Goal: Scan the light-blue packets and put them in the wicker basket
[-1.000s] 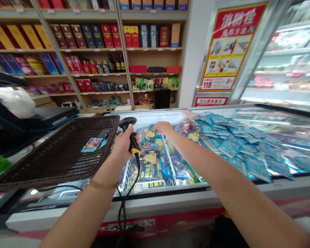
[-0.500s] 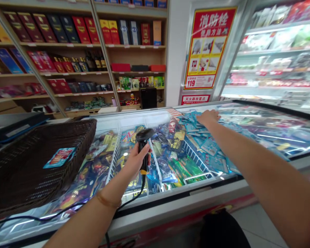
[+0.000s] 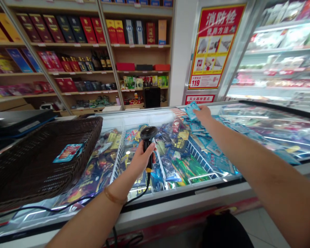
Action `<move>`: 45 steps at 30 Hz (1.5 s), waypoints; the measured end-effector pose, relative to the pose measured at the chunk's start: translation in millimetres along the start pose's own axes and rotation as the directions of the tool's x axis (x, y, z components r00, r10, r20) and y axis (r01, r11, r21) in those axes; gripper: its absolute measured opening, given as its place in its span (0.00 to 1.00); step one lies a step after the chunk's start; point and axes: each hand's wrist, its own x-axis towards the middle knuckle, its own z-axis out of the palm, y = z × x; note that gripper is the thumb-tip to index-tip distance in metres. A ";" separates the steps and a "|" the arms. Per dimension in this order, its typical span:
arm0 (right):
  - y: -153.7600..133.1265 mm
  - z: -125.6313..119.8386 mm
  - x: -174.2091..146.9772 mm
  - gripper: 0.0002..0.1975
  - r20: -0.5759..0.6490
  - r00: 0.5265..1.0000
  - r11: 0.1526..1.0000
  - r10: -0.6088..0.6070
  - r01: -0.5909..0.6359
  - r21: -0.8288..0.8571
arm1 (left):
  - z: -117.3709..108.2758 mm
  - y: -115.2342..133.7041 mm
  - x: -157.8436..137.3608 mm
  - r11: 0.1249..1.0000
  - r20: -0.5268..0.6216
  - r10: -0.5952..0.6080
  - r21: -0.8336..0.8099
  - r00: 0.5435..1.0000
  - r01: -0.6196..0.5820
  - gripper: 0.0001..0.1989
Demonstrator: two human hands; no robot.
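Note:
My left hand (image 3: 144,155) is wrapped round the handle of a black barcode scanner (image 3: 148,132), held upright over the open freezer (image 3: 134,119); its cord hangs down toward the front edge. At the far side, my right hand (image 3: 203,113) pinches a light-blue packet (image 3: 192,109), raised just above a heap of similar blue packets (image 3: 218,156). A single blue-and-red packet (image 3: 69,152) lies in the dark brown wicker basket (image 3: 90,132) on the left.
White wire dividers (image 3: 200,156) separate bagged goods inside the freezer. A sliding glass lid (image 3: 281,127) covers its right part. Behind stand shelves of boxes (image 3: 129,31), a red fire-hydrant poster (image 3: 215,48) and a lit display fridge (image 3: 279,51). The black cord (image 3: 54,209) runs along the front left.
My right hand has lifted a blue packet from the heap and moved slightly left with it. The scanner stays in my left hand; the whole view has shifted a little.

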 end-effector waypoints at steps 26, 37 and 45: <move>-73.2 84.0 -138.3 0.11 0.596 0.803 0.493 -0.027 -0.508 0.706 | -6.5 0.2 -1.7 0.966 0.120 0.007 0.255 0.993 -0.038 0.19; -70.5 84.8 -139.3 0.17 0.582 0.811 0.515 -0.054 -0.477 0.712 | -7.8 -1.4 0.4 0.968 0.150 -0.001 0.247 0.989 -0.036 0.18; -65.1 92.4 -142.2 0.09 0.579 0.815 0.504 -0.015 -0.494 0.708 | -3.1 2.4 -3.0 0.976 0.052 -0.009 0.218 0.999 -0.002 0.20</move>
